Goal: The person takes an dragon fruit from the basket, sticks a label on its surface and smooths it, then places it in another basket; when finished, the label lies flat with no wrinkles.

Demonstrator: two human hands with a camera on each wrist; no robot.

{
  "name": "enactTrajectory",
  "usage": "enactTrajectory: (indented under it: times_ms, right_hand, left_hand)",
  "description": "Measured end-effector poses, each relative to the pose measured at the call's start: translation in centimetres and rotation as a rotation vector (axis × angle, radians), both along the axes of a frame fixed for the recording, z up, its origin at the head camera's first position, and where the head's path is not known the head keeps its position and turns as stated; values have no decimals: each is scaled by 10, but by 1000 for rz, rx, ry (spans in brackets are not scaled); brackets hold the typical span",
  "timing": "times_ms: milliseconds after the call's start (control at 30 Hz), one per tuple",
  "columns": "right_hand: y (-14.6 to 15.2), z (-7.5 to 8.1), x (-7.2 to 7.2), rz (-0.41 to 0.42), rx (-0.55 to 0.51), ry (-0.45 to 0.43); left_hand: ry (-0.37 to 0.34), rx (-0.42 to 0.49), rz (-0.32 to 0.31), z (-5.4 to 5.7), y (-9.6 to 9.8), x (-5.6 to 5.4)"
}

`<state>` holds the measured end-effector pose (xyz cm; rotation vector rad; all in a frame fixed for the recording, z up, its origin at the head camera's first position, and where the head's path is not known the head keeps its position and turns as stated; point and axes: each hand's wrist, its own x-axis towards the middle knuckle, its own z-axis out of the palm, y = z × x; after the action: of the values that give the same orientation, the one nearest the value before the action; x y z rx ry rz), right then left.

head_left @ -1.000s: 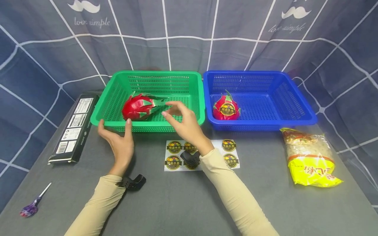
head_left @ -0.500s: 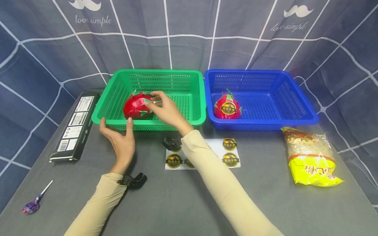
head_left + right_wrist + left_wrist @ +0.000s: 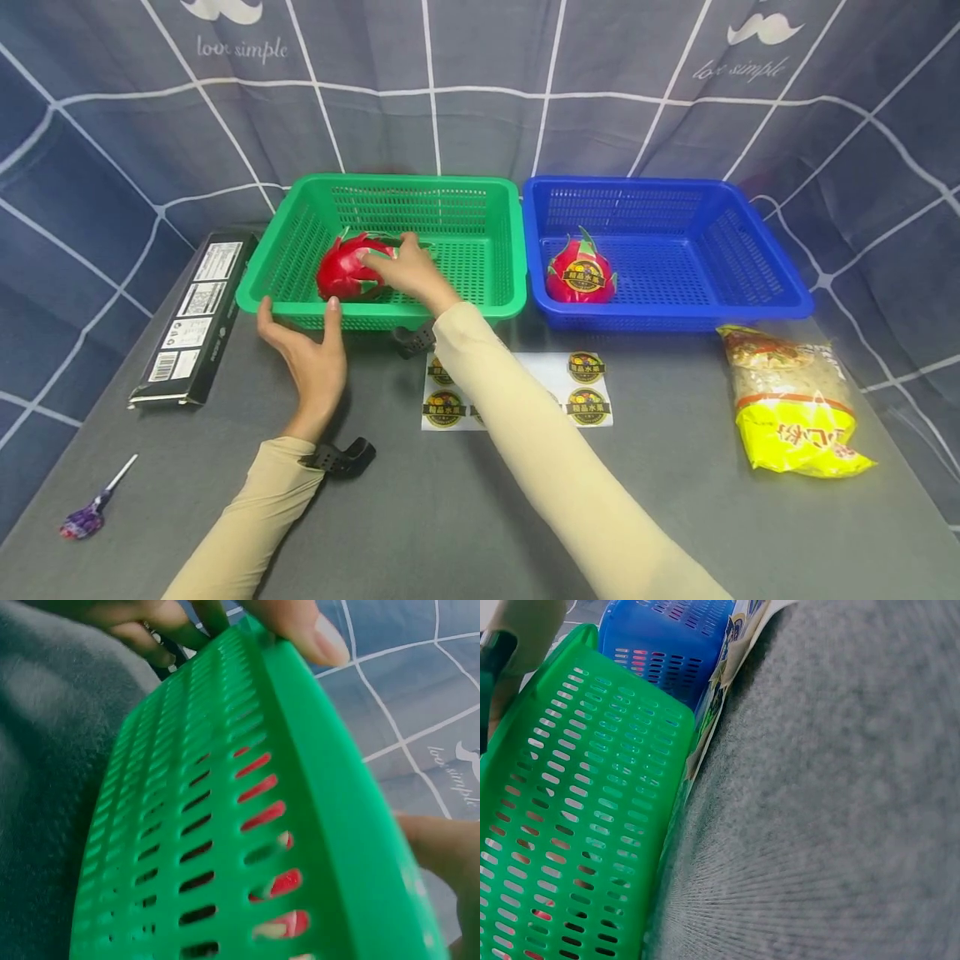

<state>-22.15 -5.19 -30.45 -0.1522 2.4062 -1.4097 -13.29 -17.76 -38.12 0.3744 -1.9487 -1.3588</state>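
Note:
A red dragon fruit (image 3: 343, 273) lies in the green basket (image 3: 480, 312). My right hand (image 3: 411, 271) reaches over the front rim and holds the fruit by its leafy right end, thumb on its near side; the other fingers are mostly hidden. At the basket's front left, my left hand (image 3: 315, 367) holds the rim; in the right wrist view its thumb (image 3: 307, 634) hooks over the rim, with the other fingers below, outside the wall. Red fruit skin (image 3: 264, 815) shows through the wall slots.
The blue basket (image 3: 675, 312) holds another dragon fruit (image 3: 581, 271) with a round label. A sticker sheet (image 3: 540, 367) lies under my right forearm. A black box (image 3: 197, 325) and a lollipop (image 3: 86, 518) are left, a yellow food bag (image 3: 795, 408) right.
My right hand has moved left and onto the dragon fruit, closing its fingers on the leafy end. My left hand has stayed at the green basket's rim.

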Motion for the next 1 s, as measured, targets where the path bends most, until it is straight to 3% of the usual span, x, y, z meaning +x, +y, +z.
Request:
enactTrajectory:
  times_ms: [233, 500, 1000]
  right_hand:
    - [-11, 3, -2, -29, 65, -102]
    - [-18, 9, -6, 17, 180, -116]
    - [-26, -5, -19, -11, 3, -278]
  left_hand:
    - [-4, 9, -2, 2, -1, -1]
    - [-7, 35, -16, 1, 1, -2]
    - [-16, 33, -20, 4, 1, 2]
